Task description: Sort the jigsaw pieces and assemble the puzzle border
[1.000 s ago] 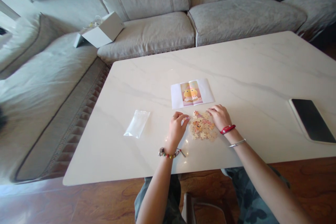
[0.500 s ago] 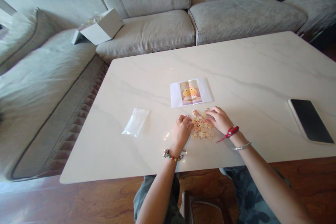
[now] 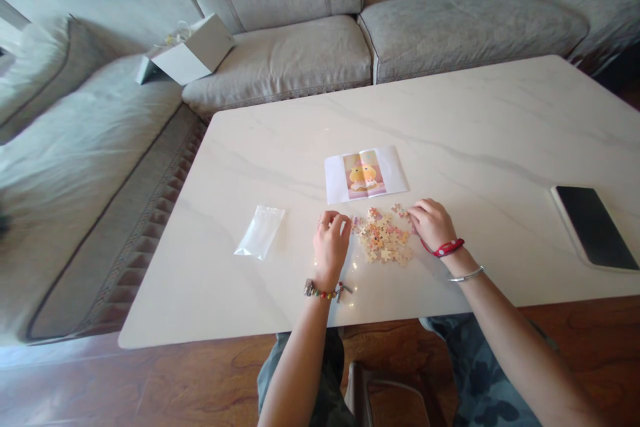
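A heap of small jigsaw puzzle pieces (image 3: 384,240), mostly yellow, cream and pink, lies loose on the marble-look table. My left hand (image 3: 331,243) is just left of the heap, its fingers bent and drawn together; whatever they may hold is hidden. At the heap's upper right, my right hand (image 3: 433,221) has its fingertips closed at a few pink and cream pieces by the edge. Behind the heap lies a creased paper sheet (image 3: 395,170) with a printed picture of two yellow figures.
A clear plastic bag (image 3: 260,232) rests flat to the left. On the right side of the table (image 3: 475,120) is a phone with a dark screen (image 3: 595,227). Beyond are a grey sofa (image 3: 300,47) and a white box (image 3: 195,53). Below me shows a stool (image 3: 356,387).
My hands have moved apart: the left one leftward off the heap, the right one rightward to its edge. More of the pieces show between them.
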The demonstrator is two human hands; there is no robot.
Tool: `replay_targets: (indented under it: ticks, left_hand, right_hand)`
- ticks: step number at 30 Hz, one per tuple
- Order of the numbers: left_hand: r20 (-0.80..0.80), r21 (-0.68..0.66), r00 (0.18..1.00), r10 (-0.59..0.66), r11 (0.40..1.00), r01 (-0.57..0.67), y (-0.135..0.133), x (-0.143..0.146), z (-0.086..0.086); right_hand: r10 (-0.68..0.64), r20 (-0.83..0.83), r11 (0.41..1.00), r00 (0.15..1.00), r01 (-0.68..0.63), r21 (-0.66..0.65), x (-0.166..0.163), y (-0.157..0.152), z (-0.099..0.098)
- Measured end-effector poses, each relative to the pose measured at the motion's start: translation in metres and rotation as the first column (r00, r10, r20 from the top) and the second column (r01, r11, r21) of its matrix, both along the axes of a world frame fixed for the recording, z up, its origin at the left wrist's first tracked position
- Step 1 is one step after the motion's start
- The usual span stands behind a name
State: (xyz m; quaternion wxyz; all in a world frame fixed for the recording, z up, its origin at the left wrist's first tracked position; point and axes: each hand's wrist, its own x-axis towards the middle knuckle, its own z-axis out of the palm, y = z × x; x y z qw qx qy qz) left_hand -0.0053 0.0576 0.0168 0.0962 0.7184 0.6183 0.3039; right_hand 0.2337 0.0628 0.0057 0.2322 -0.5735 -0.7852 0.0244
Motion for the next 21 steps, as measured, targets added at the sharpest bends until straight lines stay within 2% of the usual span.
replay_targets:
  ticks: [3,5,9,13,17,21]
  left_hand:
    - [-0.158,-0.043,0.987,-0.039,0.999,0.033,0.0,0.001,-0.005]
    - [-0.191,-0.091,0.978,-0.078,0.994,0.062,0.001,0.003,-0.009]
    - [-0.1,-0.086,0.991,-0.09,0.993,0.081,0.001,0.002,-0.01]
    - [0.025,-0.048,0.99,-0.14,0.989,0.141,0.001,0.001,-0.012]
    - [0.023,-0.1,0.969,-0.247,0.963,0.248,0.001,0.003,-0.013]
    - [-0.002,-0.184,0.965,-0.261,0.949,0.256,0.001,0.007,-0.011]
  right_hand:
    - [0.046,0.014,0.998,0.999,-0.045,-0.036,0.0,-0.002,-0.002]
    - [0.034,-0.042,0.999,0.999,-0.035,-0.011,-0.002,-0.002,-0.002]
    - [0.122,-0.114,0.992,0.986,-0.124,-0.007,-0.012,0.005,-0.004]
    - [0.192,-0.021,0.979,0.981,-0.193,-0.07,-0.017,0.012,-0.008]
    - [0.173,0.001,0.984,0.985,-0.172,-0.055,-0.015,0.014,-0.01]
    - [0.174,-0.022,0.983,0.984,-0.175,-0.056,-0.012,0.014,-0.011]
